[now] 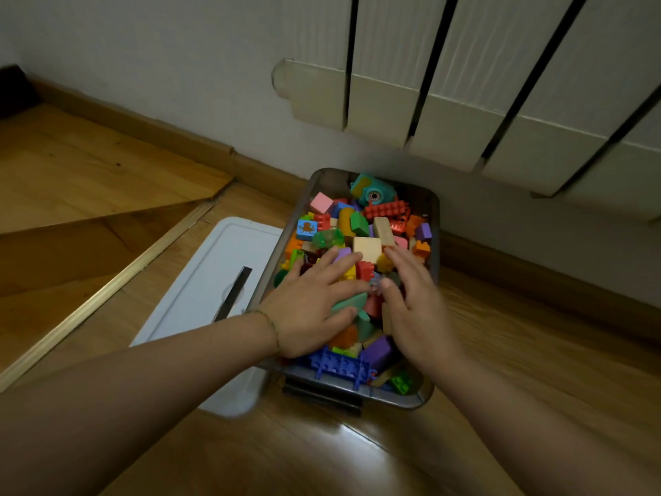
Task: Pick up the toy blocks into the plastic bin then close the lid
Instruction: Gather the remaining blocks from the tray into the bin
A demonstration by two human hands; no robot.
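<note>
Grip unclenched on both: left hand and right hand press flat-fingered on toy blocks.

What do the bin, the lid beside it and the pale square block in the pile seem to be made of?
Bin: translucent smoky-grey plastic; blocks show through its wall. Lid: opaque white plastic, smooth, with a moulded raised border. Pale square block: probably bare wood, matte cream with plain flat faces and no studs, though no grain is visible.

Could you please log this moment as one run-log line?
left hand: flat on blocks | right hand: same | bin: full | lid: off, beside bin
</note>
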